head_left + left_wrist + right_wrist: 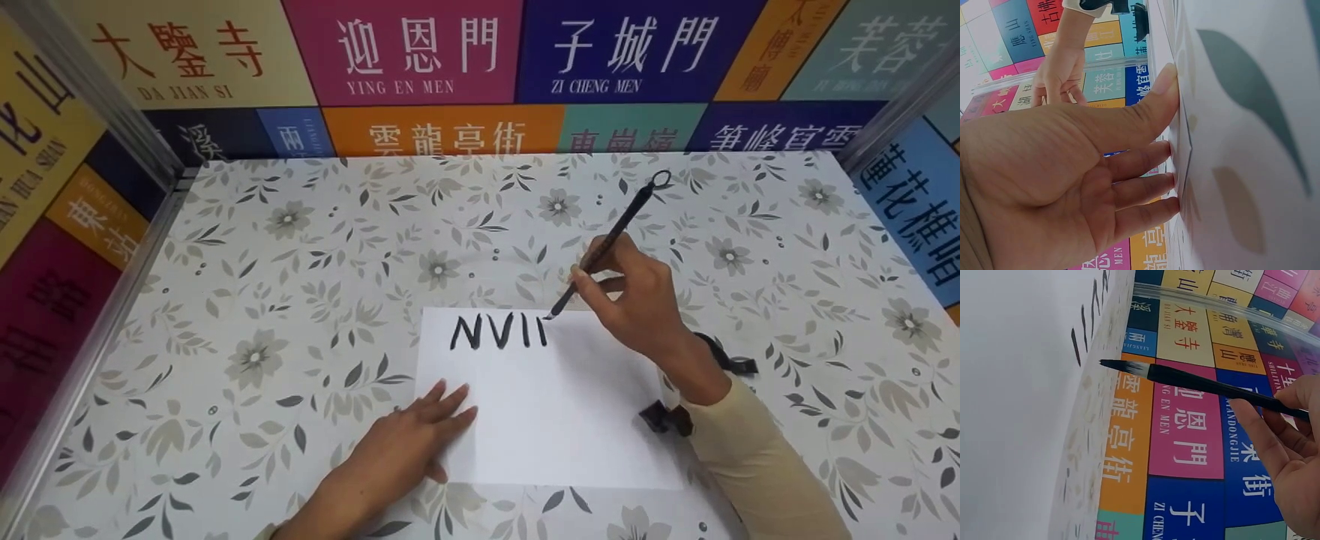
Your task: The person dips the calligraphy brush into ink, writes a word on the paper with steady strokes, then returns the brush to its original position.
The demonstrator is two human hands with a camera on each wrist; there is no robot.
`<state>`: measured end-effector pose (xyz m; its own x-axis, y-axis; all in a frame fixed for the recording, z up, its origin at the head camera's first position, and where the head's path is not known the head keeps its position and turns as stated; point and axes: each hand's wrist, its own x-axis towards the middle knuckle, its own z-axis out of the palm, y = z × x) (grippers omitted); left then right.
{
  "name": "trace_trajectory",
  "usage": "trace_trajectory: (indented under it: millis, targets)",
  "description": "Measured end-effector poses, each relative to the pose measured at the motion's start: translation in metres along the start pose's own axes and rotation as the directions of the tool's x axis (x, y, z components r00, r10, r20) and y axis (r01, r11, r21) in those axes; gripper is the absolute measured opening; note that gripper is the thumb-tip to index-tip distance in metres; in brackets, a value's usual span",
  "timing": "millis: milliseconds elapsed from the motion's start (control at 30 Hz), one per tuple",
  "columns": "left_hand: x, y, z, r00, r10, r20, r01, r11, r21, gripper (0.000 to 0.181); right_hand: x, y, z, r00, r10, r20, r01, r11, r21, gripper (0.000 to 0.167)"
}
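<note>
My right hand (pixel 637 300) pinches a dark brush (pixel 616 232) between thumb and fingers, its loop end up and its tip near the top edge of the white paper (pixel 555 420). In the right wrist view the black-tipped brush (pixel 1202 384) is a little off the sheet, held by the right hand (pixel 1292 455). Black strokes (pixel 500 331) like "NVII" run along the top of the paper. My left hand (pixel 409 442) rests with spread fingers on the paper's left edge; in the left wrist view the left hand (pixel 1067 180) touches the sheet with its fingertips.
A floral cloth (pixel 360 255) covers the table under the paper. Upright panels of coloured blocks with characters (pixel 420 52) stand behind and at both sides. Black straps (pixel 666 418) are at the right wrist and sleeve, over the paper's right side.
</note>
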<state>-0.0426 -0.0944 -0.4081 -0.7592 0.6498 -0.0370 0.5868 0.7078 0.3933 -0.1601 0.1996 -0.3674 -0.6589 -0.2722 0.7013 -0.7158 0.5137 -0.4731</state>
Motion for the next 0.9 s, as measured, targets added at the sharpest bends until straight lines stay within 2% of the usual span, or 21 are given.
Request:
trace_trajectory:
  millis: [167, 400, 900]
  targets:
    - [-0.0008, -0.0002, 0.0008, 1.0, 0.015, -0.012, -0.015, 1.0, 0.017, 0.078, -0.0024, 0.0048, 0.0036, 1.0, -0.001, 0.027, 0.001, 1.0, 0.017, 0.023]
    - [-0.0005, -0.001, 0.0006, 1.0, 0.013, -0.008, -0.013, 1.0, -0.005, 0.078, -0.0026, 0.0055, 0.006, 0.998, 0.0, 0.062, -0.003, 0.999, 0.05, 0.024]
    - [-0.0012, 0.0002, -0.0005, 1.0, -0.005, 0.0, 0.005, 1.0, -0.024, 0.076, -0.0048, 0.0097, 0.0105, 0.997, -0.012, 0.074, 0.008, 0.999, 0.05, 0.023]
